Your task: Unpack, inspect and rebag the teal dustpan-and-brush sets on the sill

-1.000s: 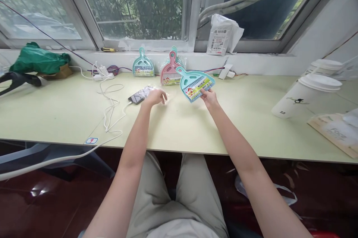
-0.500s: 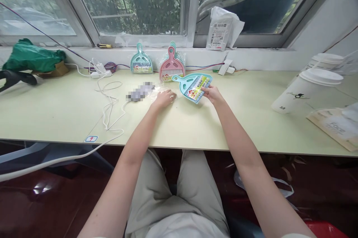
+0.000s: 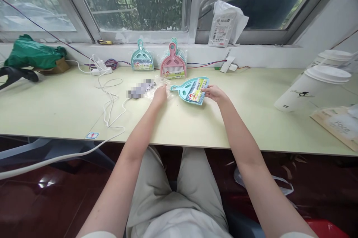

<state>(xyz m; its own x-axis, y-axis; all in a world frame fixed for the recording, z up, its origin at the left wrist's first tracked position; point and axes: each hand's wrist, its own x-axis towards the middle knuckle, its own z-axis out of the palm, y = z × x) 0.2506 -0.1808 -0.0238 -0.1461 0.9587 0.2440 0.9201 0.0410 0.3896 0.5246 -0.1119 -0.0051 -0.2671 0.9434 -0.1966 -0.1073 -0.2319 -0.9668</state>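
Observation:
My right hand (image 3: 216,92) grips a teal dustpan (image 3: 183,89) by its wide edge, its handle pointing left. A small brush with blue bristles and a printed yellow label (image 3: 199,88) lie against the pan. To the left, my left hand (image 3: 160,95) is closed on a crumpled clear plastic bag (image 3: 160,80) at the tabletop; its fingertips are partly hidden. Behind them, a pink dustpan set (image 3: 173,61) in clear wrap leans on the wall in front of several others. A wrapped teal set (image 3: 141,59) leans to its left.
A blurred-out grey object (image 3: 139,89) with a white cable (image 3: 112,100) lies left of my left hand. Farther left are a power strip (image 3: 101,70) and a green bag (image 3: 33,53). White cups (image 3: 310,87) and a tissue pack (image 3: 337,124) occupy the right side.
My left hand has moved slightly up and left and closed on the plastic bag. The dustpan in my right hand has turned a little and shifted slightly left. The view has shifted slightly.

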